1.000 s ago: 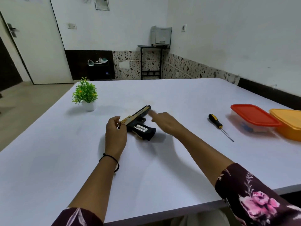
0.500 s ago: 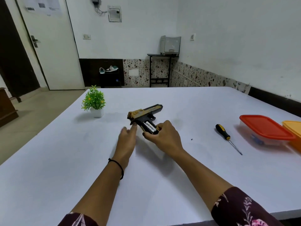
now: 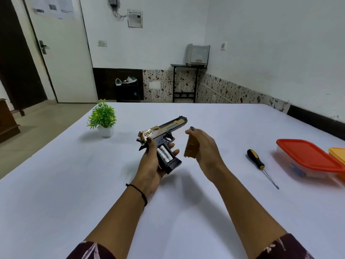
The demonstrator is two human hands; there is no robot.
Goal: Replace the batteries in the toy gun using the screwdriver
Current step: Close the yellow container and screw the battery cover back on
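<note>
Holding the toy gun up off the table, the left hand wraps the grip from behind, thumb up near the hammer. The right hand pinches the gold grip cover just beside the gun, not touching it. The compartment is open with silver batteries seated inside (looks like 2, the 2nd mostly hidden). The screwdriver lies on the table to the right, in neither hand, near the red-lidded box. Judgement: cover removal is done, roughly 1 third in. Can't tell if the seated cells are old or new. If old, what's left is to pull them, fit fresh ones (none visible loose), refit the cover and screw it down.
</note>
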